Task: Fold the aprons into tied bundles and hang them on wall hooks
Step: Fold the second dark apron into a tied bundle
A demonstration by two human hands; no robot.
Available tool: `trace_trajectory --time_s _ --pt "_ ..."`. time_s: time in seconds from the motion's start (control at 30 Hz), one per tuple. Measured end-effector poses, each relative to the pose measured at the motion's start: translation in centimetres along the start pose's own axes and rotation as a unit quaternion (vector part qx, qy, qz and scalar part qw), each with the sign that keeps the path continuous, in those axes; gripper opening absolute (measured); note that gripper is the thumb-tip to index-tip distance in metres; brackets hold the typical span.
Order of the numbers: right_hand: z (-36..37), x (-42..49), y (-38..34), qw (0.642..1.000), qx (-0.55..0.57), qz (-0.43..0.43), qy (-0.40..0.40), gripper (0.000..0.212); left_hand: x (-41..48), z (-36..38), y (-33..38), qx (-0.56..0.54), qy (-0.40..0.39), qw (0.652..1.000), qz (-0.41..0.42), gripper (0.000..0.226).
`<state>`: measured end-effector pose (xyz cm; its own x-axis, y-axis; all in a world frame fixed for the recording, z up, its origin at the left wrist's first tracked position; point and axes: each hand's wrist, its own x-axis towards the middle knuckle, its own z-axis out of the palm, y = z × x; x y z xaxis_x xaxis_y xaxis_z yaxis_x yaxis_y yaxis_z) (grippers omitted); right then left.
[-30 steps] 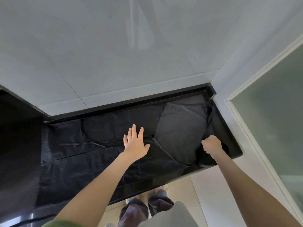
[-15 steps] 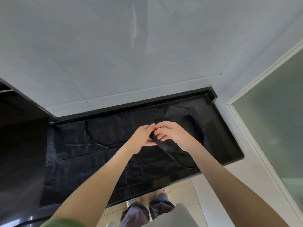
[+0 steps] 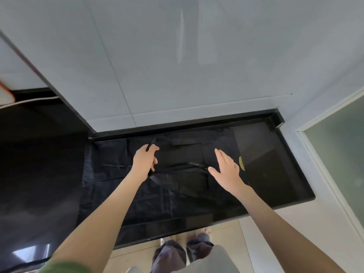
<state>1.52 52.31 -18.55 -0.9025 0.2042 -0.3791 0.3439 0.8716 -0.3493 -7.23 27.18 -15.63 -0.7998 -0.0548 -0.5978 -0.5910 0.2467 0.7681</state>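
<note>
**Step in hand: folding, early stage.** The apron (image 3: 183,186) lies spread flat on the dark countertop (image 3: 275,174). It covers the centre and the 9 o'clock half of the surface, and bare counter shows toward 3 o'clock. No bundle is formed and no tie is made.

**Left hand** (image 3: 144,161): the fingers are curled round a narrow black strap (image 3: 150,143), whose end projects from the fist toward 12 o'clock. The hand sits at 9 o'clock of the apron's centre panel.

**Right hand** (image 3: 226,170): the fingers are straight, the thumb is spread and the hand holds nothing. It is palm-down over the fabric at 3 o'clock of the panel, just beside a yellow print (image 3: 241,164). Whether the palm touches the cloth cannot be told.

A second strap (image 3: 195,164) lies loose on the fabric between the two hands.

**Next move, as judged:** the gripped strap likely needs laying clear of the fold line. The flat hand should then pin the cloth while the other carries an edge across. Black cloth on a black counter makes edges hard to read — align by the creases. The tiled wall (image 3: 177,75) at 12 o'clock shows no hooks in this view.
</note>
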Motion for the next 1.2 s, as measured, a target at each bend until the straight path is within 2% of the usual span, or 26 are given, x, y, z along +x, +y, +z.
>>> trace_trajectory --time_s 0.2,0.3,0.4,0.47,0.63,0.73,0.83,0.93,1.03,1.13,1.2 --pt "3.6 -0.1 1.4 0.993 -0.109 0.028 -0.04 0.064 0.1 -1.9 -2.6 0.13 0.061 0.989 0.032 0.024" --pt "4.2 -0.2 2.0 0.989 -0.139 0.033 -0.021 0.063 0.2 -1.7 -3.4 0.195 0.061 0.977 0.067 0.042" --pt "4.0 0.0 2.6 0.99 -0.133 0.051 -0.005 0.062 0.2 -0.3 -3.1 0.245 0.051 0.962 0.104 0.05" --pt "3.8 0.1 3.5 0.988 -0.136 0.067 0.005 0.061 0.3 1.2 -2.8 0.314 0.06 0.938 0.134 0.055" --pt "3.1 -0.6 6.7 0.984 -0.173 0.048 0.0 0.063 0.2 4.7 -2.8 0.497 0.05 0.843 0.2 0.078" --pt "3.0 -0.9 8.9 0.983 -0.183 0.024 -0.009 0.073 0.6 6.5 -3.5 0.567 -0.014 0.787 0.243 0.079" --pt "2.3 -1.0 9.7 0.983 -0.184 0.019 -0.017 0.073 1.2 7.3 -4.5 0.608 -0.098 0.755 0.223 0.074" --pt "1.9 -0.6 11.2 0.978 -0.208 0.011 -0.025 0.071 1.4 7.2 -5.6 0.614 -0.135 0.751 0.203 0.073" --pt "0.9 -0.2 11.3 0.976 -0.216 -0.011 -0.018 0.062 1.3 6.6 -5.8 0.579 -0.125 0.774 0.226 0.068" --pt "-0.5 0.9 9.6 0.985 -0.172 -0.025 0.019 0.06 1.4 5.5 -5.0 0.512 -0.036 0.814 0.271 0.053" --pt "-1.3 1.9 7.7 0.987 -0.148 -0.039 0.052 0.058 1.6 4.3 -4.5 0.477 0.024 0.83 0.289 0.045"
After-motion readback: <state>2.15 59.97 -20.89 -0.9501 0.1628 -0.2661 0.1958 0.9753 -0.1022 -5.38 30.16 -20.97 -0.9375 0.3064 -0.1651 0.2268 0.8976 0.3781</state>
